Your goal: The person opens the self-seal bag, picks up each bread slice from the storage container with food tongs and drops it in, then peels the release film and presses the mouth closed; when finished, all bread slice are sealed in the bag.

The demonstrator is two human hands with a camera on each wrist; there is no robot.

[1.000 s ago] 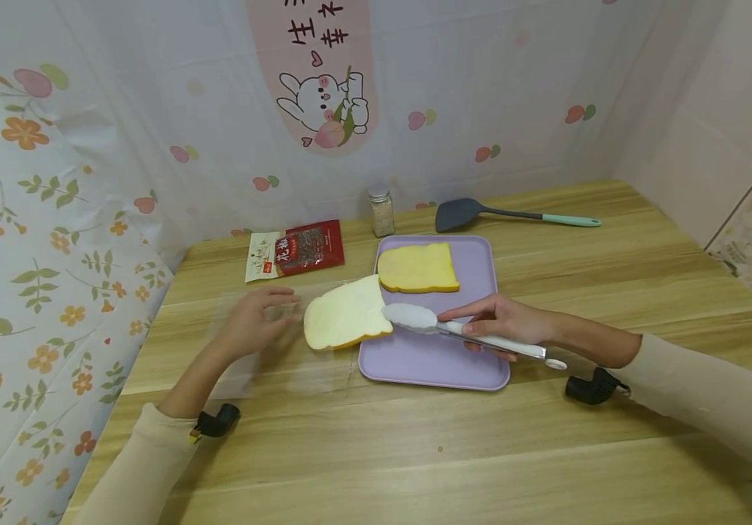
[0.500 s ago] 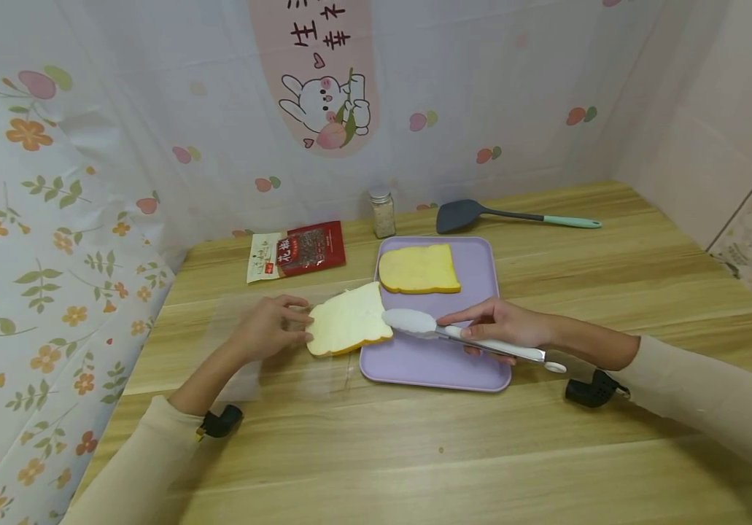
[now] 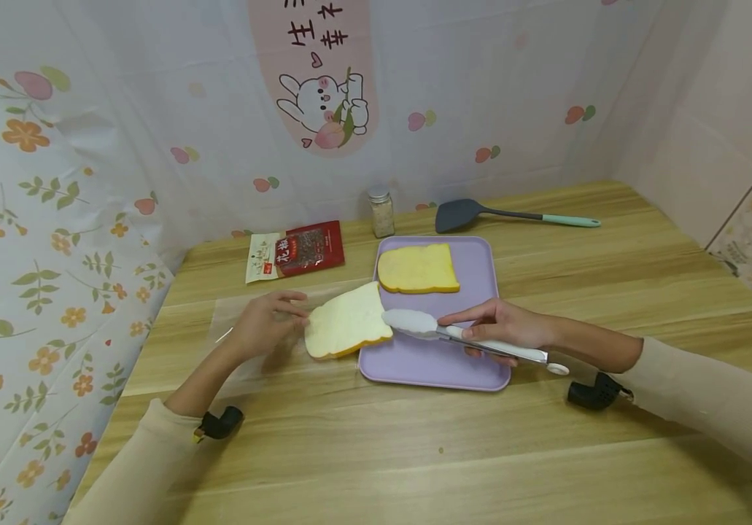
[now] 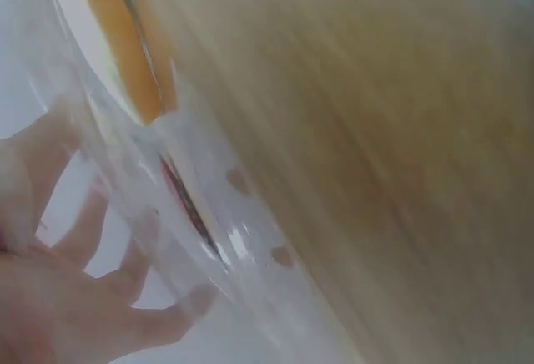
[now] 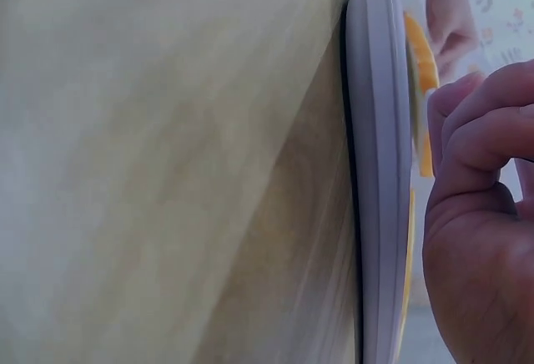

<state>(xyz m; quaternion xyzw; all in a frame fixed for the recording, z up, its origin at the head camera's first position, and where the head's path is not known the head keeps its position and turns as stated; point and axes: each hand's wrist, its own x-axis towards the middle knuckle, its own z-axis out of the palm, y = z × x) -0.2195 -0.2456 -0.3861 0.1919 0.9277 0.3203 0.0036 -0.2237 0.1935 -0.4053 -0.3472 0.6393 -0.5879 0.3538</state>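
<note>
In the head view a bread slice (image 3: 346,321) lies tilted, its right end over the left rim of a lilac tray (image 3: 435,368). My right hand (image 3: 503,324) grips tongs (image 3: 411,321) with white tips, which meet the slice's right edge. At the slice's left edge is my left hand (image 3: 270,324), fingertips right by the crust. The left wrist view shows its fingers (image 4: 133,268) spread apart behind a clear plastic bag (image 4: 238,214), near the slice's orange crust (image 4: 125,55). A second bread slice (image 3: 418,268) rests flat on the tray's far part.
Behind the tray stand a seasoning jar (image 3: 381,213) and a spatula (image 3: 461,215) with a mint handle. A red spice packet (image 3: 310,248) lies at the back left. Patterned cloth (image 3: 218,109) walls the wooden table (image 3: 415,445) at the back and sides.
My left hand has moved right to the slice's left edge. The slice has turned slightly, its near left corner shifting toward me. My right hand and the tongs have stayed nearly still.
</note>
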